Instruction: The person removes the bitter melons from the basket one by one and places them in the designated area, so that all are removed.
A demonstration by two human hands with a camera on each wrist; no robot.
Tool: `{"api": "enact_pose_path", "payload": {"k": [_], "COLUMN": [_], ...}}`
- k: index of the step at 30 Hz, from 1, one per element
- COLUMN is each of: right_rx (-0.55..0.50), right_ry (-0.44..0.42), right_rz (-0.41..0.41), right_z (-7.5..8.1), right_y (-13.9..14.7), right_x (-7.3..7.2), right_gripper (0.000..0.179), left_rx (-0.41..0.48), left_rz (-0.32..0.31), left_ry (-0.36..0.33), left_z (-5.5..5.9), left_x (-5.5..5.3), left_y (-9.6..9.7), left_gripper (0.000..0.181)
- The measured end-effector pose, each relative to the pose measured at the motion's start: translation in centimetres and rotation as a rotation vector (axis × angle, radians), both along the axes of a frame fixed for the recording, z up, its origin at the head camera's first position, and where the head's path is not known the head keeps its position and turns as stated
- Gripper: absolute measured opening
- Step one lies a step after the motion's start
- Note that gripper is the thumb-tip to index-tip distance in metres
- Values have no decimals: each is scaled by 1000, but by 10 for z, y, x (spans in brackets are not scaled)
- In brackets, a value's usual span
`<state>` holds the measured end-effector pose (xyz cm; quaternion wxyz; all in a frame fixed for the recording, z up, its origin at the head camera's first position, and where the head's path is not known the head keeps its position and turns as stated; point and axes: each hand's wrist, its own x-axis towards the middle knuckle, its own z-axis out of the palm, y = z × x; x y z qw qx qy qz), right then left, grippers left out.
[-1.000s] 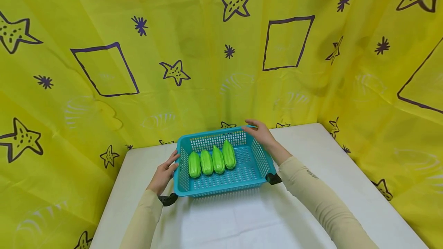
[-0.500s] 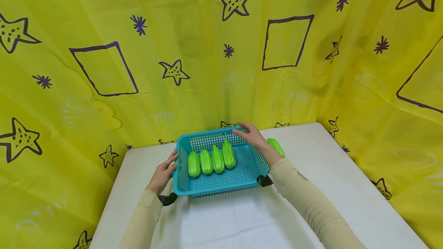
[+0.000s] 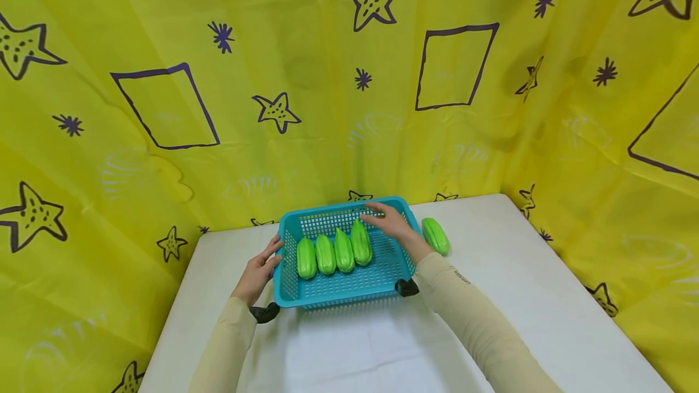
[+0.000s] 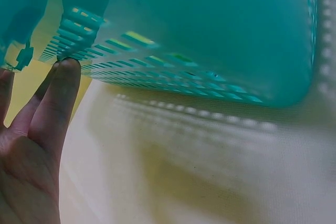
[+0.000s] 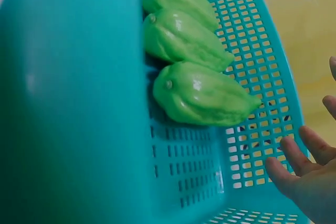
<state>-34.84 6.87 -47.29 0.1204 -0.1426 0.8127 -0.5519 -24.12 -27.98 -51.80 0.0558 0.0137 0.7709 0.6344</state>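
A teal plastic basket [image 3: 349, 303] with perforated walls stands on the white table. Several glossy green ridged vegetables [image 3: 325, 256], pointed at one end, lie side by side in its left and middle part. My left hand [image 3: 255, 276] is at the basket's left side, its extended fingers touching the outer wall; the left wrist view shows a fingertip [image 4: 68, 69] against the slotted wall. Over the right part of the basket hovers my right hand [image 3: 390, 223], fingers spread and holding nothing, close to the rightmost green vegetable [image 5: 202, 95].
One more green vegetable [image 3: 435, 236] lies on the white table [image 3: 524, 296] to the right of the basket. A yellow curtain [image 3: 317, 156] with starfish prints hangs behind the table and along both sides.
My right hand has moved left from the basket's right rim to over its inside. The green vegetable on the right, hidden by the arm before, now shows. The left hand stays put.
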Motion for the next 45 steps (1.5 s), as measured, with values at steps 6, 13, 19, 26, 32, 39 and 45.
{"api": "enact_pose_path", "payload": {"k": [6,13,19,26,32,39,45], "right_rx": [5,35,54,97,41,33,73], "right_ry": [17,12,0,-41,-133,-210,-217], "right_rz": [9,1,-3,9,43,105,110], "right_z": [3,5,-4,-18,-22,-26,-23], "right_y": [-8,-16,-18,-16,-13,-12,-16], "right_x": [-3,-9,-15,-16,-12,-8,-6], "right_gripper": [60,59,57,53,53,52,51], "left_rx": [10,1,8,35,33,40,33], "left_rz": [-4,-1,-10,-38,-43,-42,-32], "left_ry": [0,0,16,16,13,15,15], "left_z": [1,0,0,12,27,26,12], "left_x": [0,1,0,7,13,13,6], "left_y": [-1,-1,-1,5,8,8,4], "left_gripper": [50,50,50,50,50,50,50]}}
